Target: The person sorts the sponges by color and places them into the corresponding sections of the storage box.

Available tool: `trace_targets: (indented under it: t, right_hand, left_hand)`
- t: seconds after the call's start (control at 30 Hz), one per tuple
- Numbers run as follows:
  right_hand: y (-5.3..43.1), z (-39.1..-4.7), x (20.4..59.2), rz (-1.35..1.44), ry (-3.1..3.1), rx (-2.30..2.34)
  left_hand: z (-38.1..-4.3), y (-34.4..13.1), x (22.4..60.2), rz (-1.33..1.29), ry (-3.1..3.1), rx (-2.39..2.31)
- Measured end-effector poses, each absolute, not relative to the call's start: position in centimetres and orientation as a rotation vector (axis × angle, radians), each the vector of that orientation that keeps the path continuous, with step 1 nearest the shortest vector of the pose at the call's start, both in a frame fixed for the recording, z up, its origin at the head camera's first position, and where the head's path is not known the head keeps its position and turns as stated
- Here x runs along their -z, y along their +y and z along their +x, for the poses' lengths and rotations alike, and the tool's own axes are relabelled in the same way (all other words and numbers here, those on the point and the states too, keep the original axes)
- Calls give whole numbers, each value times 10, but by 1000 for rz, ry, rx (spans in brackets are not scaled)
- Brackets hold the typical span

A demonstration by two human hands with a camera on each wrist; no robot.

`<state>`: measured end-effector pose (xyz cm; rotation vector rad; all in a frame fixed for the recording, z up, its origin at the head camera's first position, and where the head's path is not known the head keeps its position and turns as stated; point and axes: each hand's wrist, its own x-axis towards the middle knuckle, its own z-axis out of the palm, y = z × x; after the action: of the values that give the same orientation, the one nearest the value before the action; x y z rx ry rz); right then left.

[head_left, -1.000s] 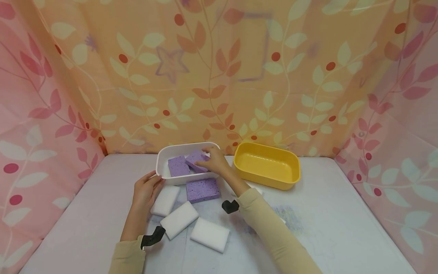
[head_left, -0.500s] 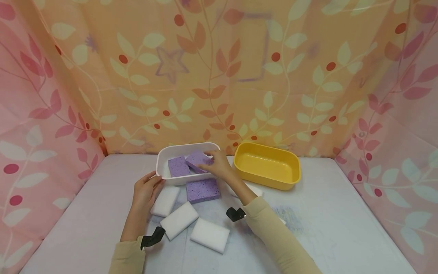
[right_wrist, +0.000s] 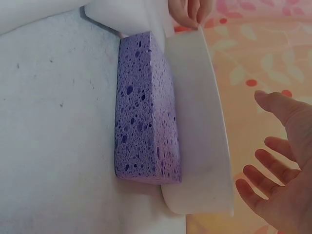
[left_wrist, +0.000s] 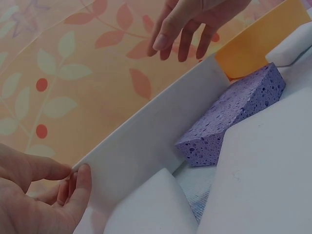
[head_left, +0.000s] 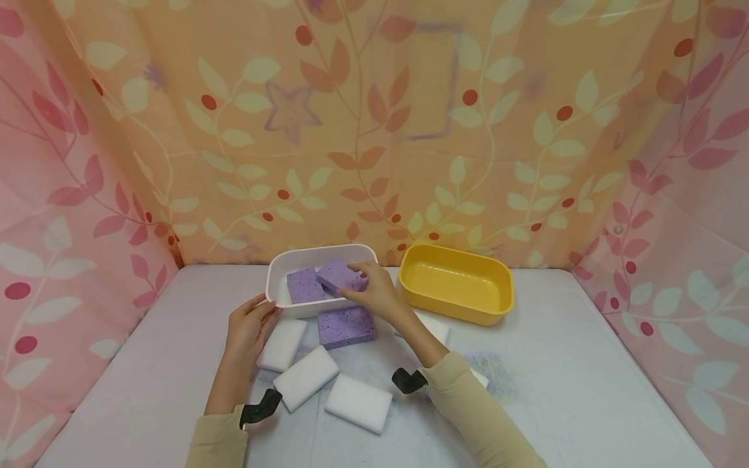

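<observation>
Nearest: beige sleeves (head_left: 216, 439) w/ black wrist mounts (head_left: 261, 407). Then white pads (head_left: 359, 403) on the pale tabletop (head_left: 585, 364): rect., smooth, set at diff. angles; three sit btwn the arms, two more partly hidden by R forearm.

Next, L hand (head_left: 251, 331) pinches the rim of the white box (head_left: 304, 314) at its near L corner, thumb & fingertips either side of the wall. Just outside that front wall, the front purple sponge (head_left: 346, 327) lies flat: thick rect. block, crisp edges, dark pores of mixed sizes, lighter where light hits one face.

Inside the box (oblong, rounded corners) are two more sponges, same purple: L sponge (head_left: 305, 286) on box floor, tilted sponge (head_left: 336, 276) askew next to it, R end partly behind fingers. R hand (head_left: 374, 289) is open over box's R end, fingers loosely bent & spread, thumb apart.

R of box, near it: yellow tub (head_left: 456, 312), glossy, same rounded shape. Farthest: orange leaf-print curtain (head_left: 363, 143), pink side panels (head_left: 702, 260) L & R.
</observation>
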<state>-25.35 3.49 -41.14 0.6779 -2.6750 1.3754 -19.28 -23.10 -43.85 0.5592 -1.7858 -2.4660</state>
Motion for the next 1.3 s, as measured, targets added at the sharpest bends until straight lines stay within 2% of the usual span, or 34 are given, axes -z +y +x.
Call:
trace_targets:
  t: [0.53,1.3]
  right_hand:
    - [43,-231,417,790,-2543,-1377]
    - [54,-216,435,935,-2545,-1435]
  left_hand:
    - [-192,-231,438,535,-1762,2457]
    - [-196,-234,444,547,-1762,2472]
